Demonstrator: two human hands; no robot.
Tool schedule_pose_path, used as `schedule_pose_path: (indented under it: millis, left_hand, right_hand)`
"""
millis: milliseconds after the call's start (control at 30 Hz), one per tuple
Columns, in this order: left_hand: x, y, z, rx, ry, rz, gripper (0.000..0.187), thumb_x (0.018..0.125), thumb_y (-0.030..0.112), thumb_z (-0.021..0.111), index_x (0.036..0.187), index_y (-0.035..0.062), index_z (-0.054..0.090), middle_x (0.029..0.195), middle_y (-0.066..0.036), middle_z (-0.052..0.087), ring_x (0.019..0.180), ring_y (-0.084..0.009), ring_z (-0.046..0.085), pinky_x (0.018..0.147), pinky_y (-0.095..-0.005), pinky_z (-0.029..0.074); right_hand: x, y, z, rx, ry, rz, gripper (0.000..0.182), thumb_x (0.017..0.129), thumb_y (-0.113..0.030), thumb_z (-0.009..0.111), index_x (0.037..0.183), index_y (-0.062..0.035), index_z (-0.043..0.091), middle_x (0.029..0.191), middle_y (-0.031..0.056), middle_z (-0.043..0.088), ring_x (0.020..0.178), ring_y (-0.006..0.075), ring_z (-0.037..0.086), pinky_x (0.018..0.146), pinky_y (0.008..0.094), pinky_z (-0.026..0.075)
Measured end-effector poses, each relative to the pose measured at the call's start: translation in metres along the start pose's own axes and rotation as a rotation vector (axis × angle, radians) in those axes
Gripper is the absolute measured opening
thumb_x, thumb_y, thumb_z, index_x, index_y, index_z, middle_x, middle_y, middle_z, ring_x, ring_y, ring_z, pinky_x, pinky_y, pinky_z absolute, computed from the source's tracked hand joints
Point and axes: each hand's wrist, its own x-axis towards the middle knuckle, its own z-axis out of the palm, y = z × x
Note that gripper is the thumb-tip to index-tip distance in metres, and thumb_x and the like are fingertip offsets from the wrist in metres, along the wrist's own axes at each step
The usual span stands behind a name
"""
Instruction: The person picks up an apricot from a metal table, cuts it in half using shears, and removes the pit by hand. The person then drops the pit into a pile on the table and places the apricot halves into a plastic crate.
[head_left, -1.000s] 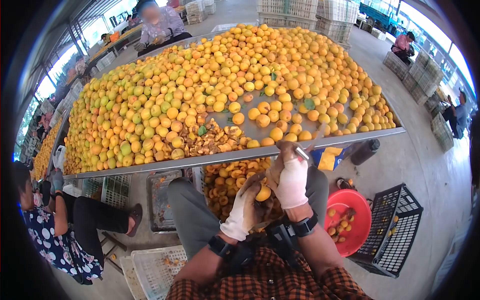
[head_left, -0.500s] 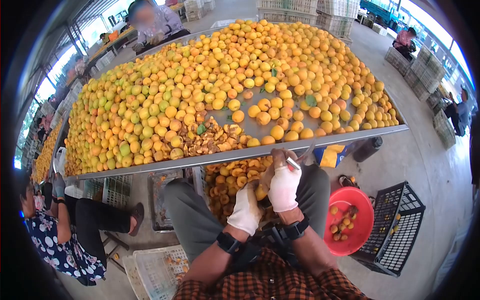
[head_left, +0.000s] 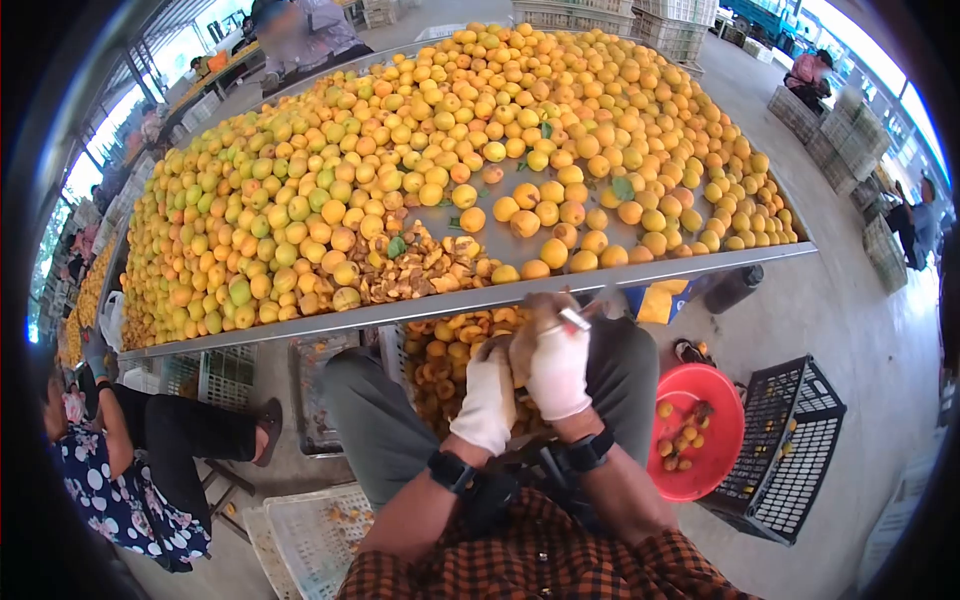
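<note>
My left hand [head_left: 487, 398], in a white glove with stained fingers, is closed over the crate between my knees; what its fingers hold is hidden. Close against it on the right, my gloved right hand [head_left: 556, 360] is closed on a small tool [head_left: 574, 319] with a pale handle and a blurred metal end. Beneath both hands, cut orange fruit [head_left: 432, 378] fills the crate. In front of me a metal-edged table [head_left: 400, 308] bears a large heap of whole yellow-orange fruit [head_left: 330, 190], with a pile of fruit scraps [head_left: 420, 272] near its front edge.
On the right are a red basin [head_left: 712, 455] with some fruit, a black crate [head_left: 800, 455], a dark bottle [head_left: 735, 289] and a blue-yellow box [head_left: 660, 300]. A seated co-worker [head_left: 130, 470] is at the left, a white crate [head_left: 315, 535] lower left. Another person [head_left: 310, 38] sits across the table.
Both hands have moved slightly left and stay close together. The tool in my right hand has turned and its end is more blurred. The view has shifted a little.
</note>
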Motion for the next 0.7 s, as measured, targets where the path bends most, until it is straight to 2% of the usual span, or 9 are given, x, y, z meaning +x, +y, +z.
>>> schedule_pose_path:
  millis: [33,67,133,167,400,467,500,600,700]
  left_hand:
    - [0.004,-0.002,-0.003,0.076,-0.099,0.134,0.03,0.096,0.022,0.046,0.119,0.005,0.052,0.115,-0.008,0.058,0.107,-0.0195,0.055,0.09,-0.0328,0.044]
    - [0.006,-0.003,-0.006,0.07,-0.096,0.136,0.03,0.096,0.022,0.046,0.119,0.005,0.052,0.115,-0.008,0.058,0.107,-0.0195,0.055,0.09,-0.0328,0.044]
    - [0.013,0.009,-0.009,0.183,-0.033,-0.257,0.032,0.098,0.029,0.039,0.117,0.0064,0.052,0.109,-0.008,0.06,0.105,-0.0199,0.056,0.088,-0.0367,0.045]
    - [0.008,0.043,0.011,-0.415,0.209,-0.463,0.038,0.098,0.039,0.034,0.111,0.0077,0.053,0.103,-0.009,0.061,0.097,-0.0224,0.059,0.084,-0.0389,0.047]
    - [0.005,0.06,-0.035,-0.83,-0.013,-0.478,0.039,0.098,0.039,0.039,0.111,0.0048,0.051,0.101,-0.014,0.06,0.084,-0.0276,0.059,0.082,-0.0466,0.048]
    - [0.001,0.053,-0.023,-0.785,0.017,-0.471,0.038,0.098,0.038,0.04,0.112,0.0042,0.05,0.103,-0.015,0.058,0.085,-0.0277,0.059,0.083,-0.0462,0.049]
    - [-0.001,0.051,-0.018,-0.741,0.047,-0.461,0.037,0.099,0.037,0.041,0.113,0.0037,0.049,0.106,-0.017,0.057,0.086,-0.0278,0.058,0.083,-0.0458,0.05]
    - [0.007,0.033,-0.024,-0.727,0.171,-0.454,0.035,0.1,0.034,0.04,0.114,0.0029,0.047,0.11,-0.018,0.055,0.091,-0.0288,0.058,0.085,-0.0425,0.051]
    - [0.0,0.035,-0.018,-0.792,0.188,-0.483,0.033,0.1,0.032,0.04,0.11,0.003,0.049,0.101,-0.015,0.057,0.087,-0.0269,0.06,0.079,-0.0397,0.052]
  right_hand:
    - [-0.006,0.003,0.003,0.012,-0.069,0.069,0.013,0.09,-0.01,0.06,0.098,-0.0005,0.059,0.077,-0.0031,0.057,0.072,0.0037,0.048,0.059,0.0211,0.039]
    - [-0.005,0.002,0.005,0.031,-0.067,0.052,0.011,0.09,-0.012,0.06,0.093,-0.0015,0.059,0.068,-0.0027,0.054,0.06,0.004,0.048,0.051,0.0218,0.038]
    - [-0.005,-0.015,0.005,0.202,-0.087,0.193,0.011,0.089,-0.014,0.061,0.09,-0.0028,0.058,0.058,-0.0024,0.049,0.045,0.0055,0.044,0.041,0.023,0.034]
    - [-0.008,-0.024,0.011,0.241,-0.05,0.188,0.012,0.089,-0.015,0.061,0.088,-0.004,0.057,0.051,-0.0022,0.043,0.035,0.0073,0.038,0.033,0.0246,0.029]
    - [0.009,-0.003,0.002,0.098,0.009,0.14,0.018,0.093,-0.021,0.058,0.088,-0.0032,0.057,0.049,-0.0024,0.039,0.035,0.0074,0.035,0.034,0.0237,0.027]
    - [0.021,0.028,0.004,-0.112,0.006,-0.032,0.01,0.086,-0.009,0.065,0.09,-0.0016,0.059,0.073,0.001,0.059,0.065,0.0073,0.054,0.061,0.0234,0.045]
    - [0.016,0.03,0.005,-0.09,-0.059,0.109,0.013,0.085,-0.008,0.067,0.095,-0.0006,0.061,0.086,0.0005,0.062,0.082,0.007,0.054,0.074,0.0222,0.044]
    - [0.018,0.026,0.009,-0.198,-0.041,-0.198,0.011,0.088,-0.01,0.064,0.094,-0.0021,0.061,0.078,-0.0022,0.057,0.072,0.0063,0.051,0.065,0.0218,0.042]
    - [0.018,-0.006,0.01,-0.005,-0.029,-0.036,0.015,0.089,-0.016,0.063,0.095,-0.0029,0.059,0.071,-0.0045,0.05,0.061,0.0026,0.044,0.052,0.0193,0.035]
